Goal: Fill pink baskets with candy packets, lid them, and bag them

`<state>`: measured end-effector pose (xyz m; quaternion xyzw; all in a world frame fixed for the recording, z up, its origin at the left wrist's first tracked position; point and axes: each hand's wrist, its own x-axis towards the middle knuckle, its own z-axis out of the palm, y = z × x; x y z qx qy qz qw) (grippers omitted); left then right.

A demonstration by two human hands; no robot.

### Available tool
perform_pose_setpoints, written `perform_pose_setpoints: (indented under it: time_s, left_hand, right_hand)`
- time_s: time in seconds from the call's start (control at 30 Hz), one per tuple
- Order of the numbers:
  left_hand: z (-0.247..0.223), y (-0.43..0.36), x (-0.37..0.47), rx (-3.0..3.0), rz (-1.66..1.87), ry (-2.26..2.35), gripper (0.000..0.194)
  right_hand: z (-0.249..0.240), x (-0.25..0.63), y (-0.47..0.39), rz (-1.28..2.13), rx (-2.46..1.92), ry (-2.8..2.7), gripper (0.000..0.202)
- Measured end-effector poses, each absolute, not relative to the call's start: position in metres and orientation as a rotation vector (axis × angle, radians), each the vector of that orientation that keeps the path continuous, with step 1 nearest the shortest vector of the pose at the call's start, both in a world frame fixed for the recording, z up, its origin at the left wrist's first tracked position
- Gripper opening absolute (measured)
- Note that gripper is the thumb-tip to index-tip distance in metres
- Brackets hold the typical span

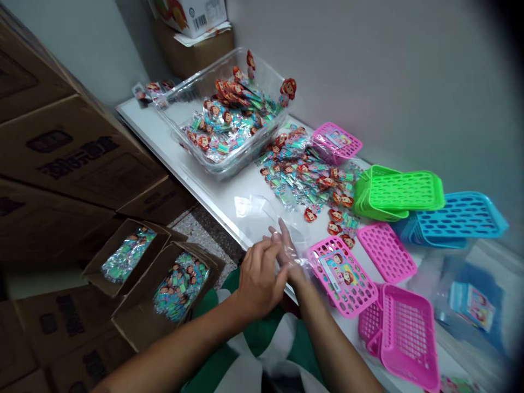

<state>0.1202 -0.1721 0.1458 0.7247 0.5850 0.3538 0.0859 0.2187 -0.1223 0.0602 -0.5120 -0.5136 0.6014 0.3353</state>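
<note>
My left hand (262, 275) is bent against the fingers of my right hand at the table's front edge, its fingers closed on the film of a clear plastic bag (249, 208). My right hand (289, 256) has its fingers stretched out, with the bag's film lying about it; whether it is inside the bag I cannot tell. Just right of it lies a pink basket with a perforated lid (362, 297) and a picture card (343, 271) on top. Beyond my hands is a heap of small wrapped packets with red-haired doll figures (305, 169).
A clear plastic bin (223, 164) holds more packets. Along the wall stand green baskets (403, 191), blue baskets (454, 215) and a wrapped pink basket (338, 143). An empty pink basket (409, 335) lies at right. Open cartons (135, 325) with packets and stacked boxes (73, 153) are at left.
</note>
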Motion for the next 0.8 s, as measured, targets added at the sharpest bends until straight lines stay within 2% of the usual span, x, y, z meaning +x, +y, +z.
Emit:
perform_pose_setpoints:
  time_s: [0.07, 0.1, 0.2, 0.4, 0.53, 0.67, 0.73, 0.8]
  left_hand:
    - [0.137, -0.171, 0.115, 2.104, 1.006, 1.755, 0.016]
    - [0.132, -0.169, 0.111, 2.089, 0.965, 1.763, 0.013]
    - [0.117, -0.16, 0.102, 2.059, 0.872, 1.834, 0.019]
    - [0.095, -0.138, 0.103, 1.971, 0.842, 1.96, 0.023]
    - [0.101, -0.129, 0.104, 1.988, 0.881, 2.065, 0.023]
    - [0.114, -0.121, 0.097, 2.013, 0.915, 2.166, 0.023]
    - [0.119, -0.116, 0.093, 2.018, 0.933, 2.212, 0.024]
    - [0.122, -0.112, 0.089, 2.025, 0.942, 2.249, 0.025]
  right_hand:
    - [0.065, 0.22, -0.123, 1.623, -1.313, -1.255, 0.067]
    - [0.067, 0.22, -0.124, 1.602, -1.31, -1.272, 0.062]
    - [0.077, 0.22, -0.132, 1.429, -1.336, -1.514, 0.047]
    - [0.113, 0.235, -0.155, 1.2, -1.193, -2.027, 0.052]
    - [0.14, 0.267, -0.177, 0.978, -1.132, -1.914, 0.038]
    - [0.138, 0.331, -0.175, 0.69, -1.489, -1.662, 0.029]
    - [0.119, 0.371, -0.161, 0.585, -1.743, -1.558, 0.038]
    - [0.094, 0.408, -0.143, 0.605, -1.946, -1.605, 0.061]
